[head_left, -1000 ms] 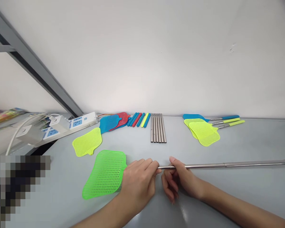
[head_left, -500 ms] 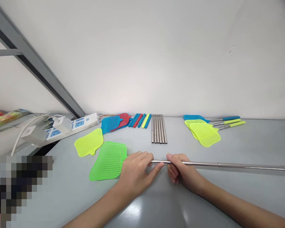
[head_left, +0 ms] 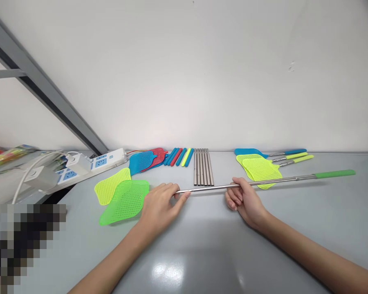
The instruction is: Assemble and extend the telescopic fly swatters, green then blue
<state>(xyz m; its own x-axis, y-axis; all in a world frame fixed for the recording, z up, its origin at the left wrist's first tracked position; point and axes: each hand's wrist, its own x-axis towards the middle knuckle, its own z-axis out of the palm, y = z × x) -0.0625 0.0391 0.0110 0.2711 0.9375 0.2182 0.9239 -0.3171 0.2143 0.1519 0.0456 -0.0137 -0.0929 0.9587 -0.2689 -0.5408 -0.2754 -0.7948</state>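
A green fly swatter [head_left: 127, 203] with a long telescopic metal rod and a green grip lies across both hands, slightly above the table. My left hand [head_left: 159, 208] is closed round the rod close to the mesh head, hiding the joint. Farther along, my right hand [head_left: 243, 200] pinches the rod between thumb and fingers. The green grip end points right and a little away from me. Beyond my right hand lie three shorter fly swatters, two with yellow heads [head_left: 262, 169] and one with a blue head [head_left: 250, 153].
Several metal rods [head_left: 204, 167] lie side by side near the wall. Left of them are several coloured grips [head_left: 180, 157], then blue [head_left: 142, 160] and red mesh heads [head_left: 159, 154]. A yellow mesh head [head_left: 106, 188] lies partly behind the green one. A power strip [head_left: 108, 159] with plugs edges the left side.
Both hands have raised the swatter away from me and moved it left. My right hand is now farther from my left along the rod. The green grip end has come into view.
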